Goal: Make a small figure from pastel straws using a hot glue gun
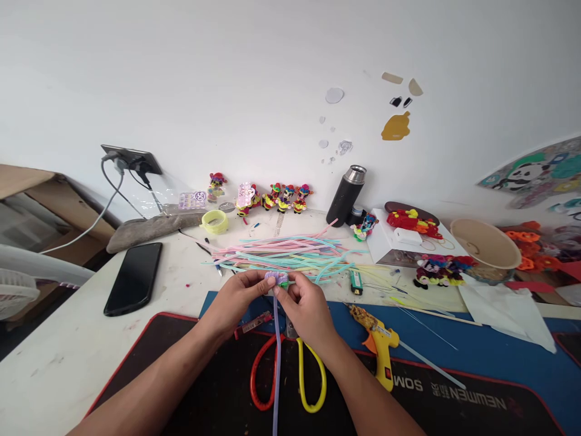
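Between the fingertips of both hands is a small piece of purple pipe cleaner work with a bit of green at its right side. A long purple pipe cleaner hangs from it toward me. My left hand pinches the piece from the left, thumb on top. My right hand grips it from the right, its fingers curled and partly hidden. Below the hands lie scissors with one red and one yellow handle. Behind the hands spreads a pile of pastel pipe cleaners in pink, mint and yellow.
A yellow hot glue gun lies on the mat to the right, near a green lighter. A black phone is at the left. A black thermos and several small pipe cleaner figures stand along the wall.
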`<state>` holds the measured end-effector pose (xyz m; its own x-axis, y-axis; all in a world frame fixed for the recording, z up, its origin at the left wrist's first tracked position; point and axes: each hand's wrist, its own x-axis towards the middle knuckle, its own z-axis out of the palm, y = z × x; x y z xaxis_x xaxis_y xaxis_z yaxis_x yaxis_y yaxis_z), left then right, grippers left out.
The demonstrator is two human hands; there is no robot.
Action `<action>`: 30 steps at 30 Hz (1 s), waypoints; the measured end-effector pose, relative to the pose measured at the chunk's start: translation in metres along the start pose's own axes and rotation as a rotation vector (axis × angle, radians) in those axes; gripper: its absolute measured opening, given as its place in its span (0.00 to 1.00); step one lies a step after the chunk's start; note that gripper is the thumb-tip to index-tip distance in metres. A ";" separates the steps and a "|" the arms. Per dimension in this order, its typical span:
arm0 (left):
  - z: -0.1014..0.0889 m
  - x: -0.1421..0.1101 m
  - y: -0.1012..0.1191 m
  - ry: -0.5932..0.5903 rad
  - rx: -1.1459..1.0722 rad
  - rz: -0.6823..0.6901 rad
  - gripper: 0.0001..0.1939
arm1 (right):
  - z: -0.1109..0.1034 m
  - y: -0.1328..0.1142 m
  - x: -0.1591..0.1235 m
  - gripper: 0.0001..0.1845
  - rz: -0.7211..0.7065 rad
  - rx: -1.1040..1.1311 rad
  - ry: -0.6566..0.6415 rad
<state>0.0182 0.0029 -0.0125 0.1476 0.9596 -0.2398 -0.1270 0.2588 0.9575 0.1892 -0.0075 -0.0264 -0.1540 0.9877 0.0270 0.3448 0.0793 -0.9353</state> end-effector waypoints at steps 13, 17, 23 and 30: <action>-0.005 0.006 -0.005 -0.028 -0.293 -0.170 0.19 | 0.000 -0.003 -0.001 0.16 0.050 0.184 -0.006; -0.006 0.005 -0.004 -0.071 -0.367 -0.221 0.19 | 0.000 -0.003 -0.001 0.15 0.024 0.209 -0.024; -0.006 0.006 -0.007 -0.096 -0.388 -0.233 0.20 | 0.001 -0.002 -0.001 0.14 0.005 0.199 -0.039; -0.006 0.006 -0.008 -0.071 -0.324 -0.214 0.24 | 0.002 0.000 -0.002 0.14 0.009 0.186 -0.045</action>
<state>0.0141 0.0076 -0.0225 0.2705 0.8732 -0.4054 -0.3877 0.4843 0.7843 0.1878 -0.0095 -0.0271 -0.1945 0.9809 0.0064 0.1703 0.0402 -0.9846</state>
